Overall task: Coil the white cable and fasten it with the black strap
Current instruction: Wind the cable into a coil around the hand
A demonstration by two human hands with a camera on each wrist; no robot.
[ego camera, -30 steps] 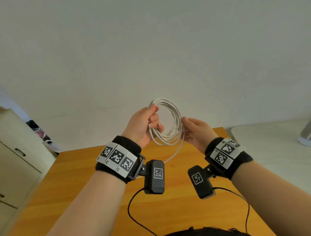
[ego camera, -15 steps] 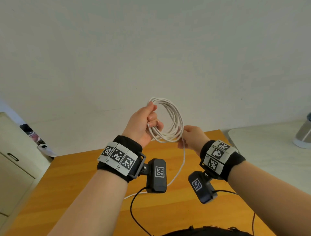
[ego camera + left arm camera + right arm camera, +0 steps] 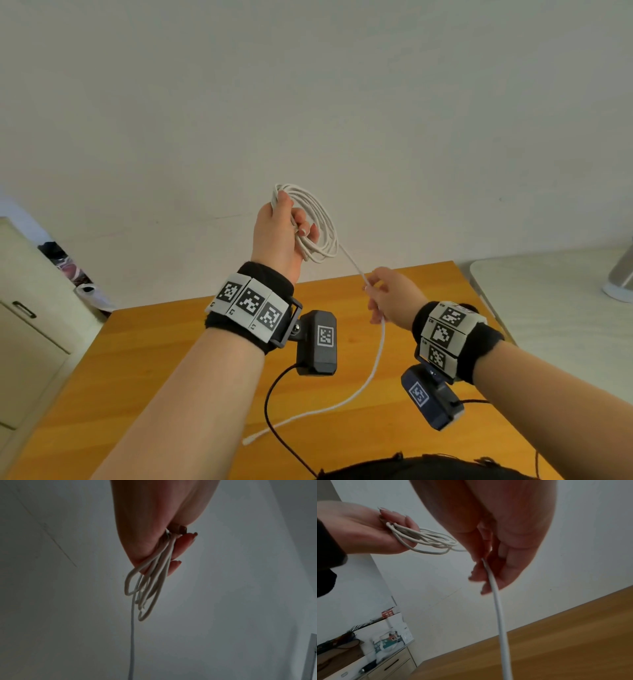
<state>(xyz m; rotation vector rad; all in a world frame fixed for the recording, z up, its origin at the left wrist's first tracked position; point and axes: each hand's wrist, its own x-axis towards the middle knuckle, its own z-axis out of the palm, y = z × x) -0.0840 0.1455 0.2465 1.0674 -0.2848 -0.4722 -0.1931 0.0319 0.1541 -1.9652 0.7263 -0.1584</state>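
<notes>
Coiling underway: left hand [image 3: 277,236] clenched round cable [image 3: 317,222] loops; right hand [image 3: 390,296] pinched the tail over table [image 3: 164,359]; next wrap probably needs slack fed; strap unseen.

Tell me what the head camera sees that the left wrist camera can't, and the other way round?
Only the head view shows the right hand pinching the loose stretch, the wooden table, and the cable's free end lying on it. Only the left wrist view shows the left hand's fingertips from below, curled over the loops. Both show the left hand gripping the coiled white cable before a pale wall.
</notes>
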